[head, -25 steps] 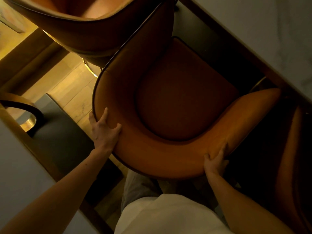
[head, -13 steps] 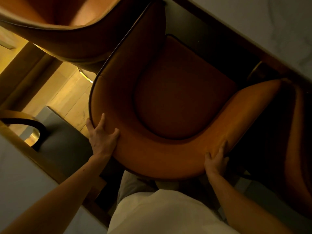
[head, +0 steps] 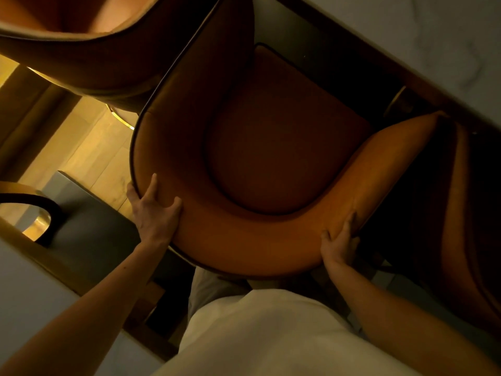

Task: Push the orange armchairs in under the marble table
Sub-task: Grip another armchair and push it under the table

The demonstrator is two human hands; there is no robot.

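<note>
The orange armchair sits mid-frame, facing the marble desk at upper right, one arm tip by its edge. The left hand and right hand grip the backrest rim, fingers curled over it. A second armchair fills the upper left.

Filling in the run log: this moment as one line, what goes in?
left hand: grips armchair back rim | right hand: grips same rim | armrest tip: near marble table edge
</note>
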